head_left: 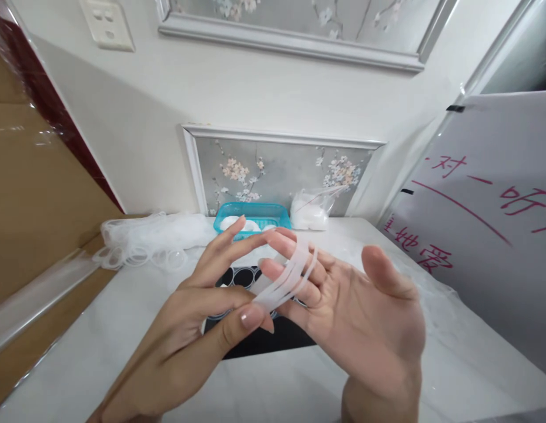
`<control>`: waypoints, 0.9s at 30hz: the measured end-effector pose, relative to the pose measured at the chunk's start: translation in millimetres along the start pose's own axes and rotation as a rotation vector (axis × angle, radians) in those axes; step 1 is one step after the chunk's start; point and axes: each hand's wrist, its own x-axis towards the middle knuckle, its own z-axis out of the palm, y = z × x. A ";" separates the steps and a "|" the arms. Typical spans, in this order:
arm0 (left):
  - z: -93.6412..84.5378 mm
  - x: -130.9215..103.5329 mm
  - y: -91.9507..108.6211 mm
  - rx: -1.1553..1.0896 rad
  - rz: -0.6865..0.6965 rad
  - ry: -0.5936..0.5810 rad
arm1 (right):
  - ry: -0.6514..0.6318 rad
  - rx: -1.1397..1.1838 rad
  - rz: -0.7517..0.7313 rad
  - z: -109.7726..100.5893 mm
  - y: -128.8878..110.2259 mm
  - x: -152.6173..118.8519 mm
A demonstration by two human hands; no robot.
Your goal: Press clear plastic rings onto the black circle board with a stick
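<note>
Between my hands is a translucent white band, with several narrow strands stretched side by side. My left hand pinches its lower end between thumb and index finger, while the other left fingers reach toward my right fingertips. My right hand is turned palm toward me, thumb spread wide, with the strands passing across its slightly bent fingers. How the band runs behind those fingers is hidden. Below both hands lies a black sheet with ringed circles, largely covered by them.
A blue plastic tray holding white round pieces stands against the wall. Beside it is a clear bag with white contents. A heap of translucent white loops lies at left, near a cardboard box. A sheet with red handwriting stands at right.
</note>
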 end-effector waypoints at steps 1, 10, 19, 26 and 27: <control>1.1 0.6 -0.1 -0.014 0.004 0.005 | -0.004 -0.006 0.004 -0.1 -0.8 -0.6; 8.7 -0.8 1.6 -0.105 -0.005 0.092 | -0.041 -0.067 0.048 -0.2 -9.0 -7.3; 9.5 -1.9 4.2 -0.165 -0.053 0.101 | -0.035 -0.122 0.078 0.0 -10.1 -7.3; 7.2 -1.8 -0.5 -0.087 -0.007 0.093 | -0.030 -0.103 0.072 1.7 -11.5 -7.9; 6.3 -1.4 -2.0 -0.070 0.018 0.088 | -0.030 -0.096 0.071 1.8 -11.6 -7.9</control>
